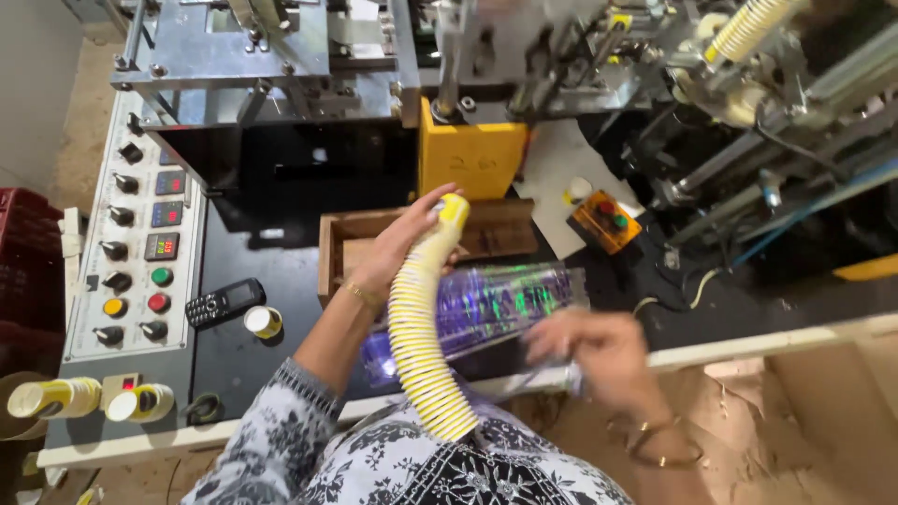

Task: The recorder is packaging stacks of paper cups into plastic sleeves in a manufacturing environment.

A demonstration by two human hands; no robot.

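Note:
My left hand point(404, 238) grips the top of a long curved stack of yellow-and-white paper cups point(419, 337), whose lower end rests against my body. My right hand point(594, 351), blurred by motion, holds the near end of a clear plastic sleeve with purple and green print point(500, 299). The sleeve lies across the black table top, just right of the stack. A wooden box point(351, 248) stands behind my left hand.
A control panel point(140, 248) with knobs, buttons and displays is at the left. A black mobile phone point(224, 301) and a single cup point(264, 322) lie beside it. Short cup stacks point(56, 397) rest at the near left. The cup machine point(524, 56) and an orange button box point(608, 220) fill the back.

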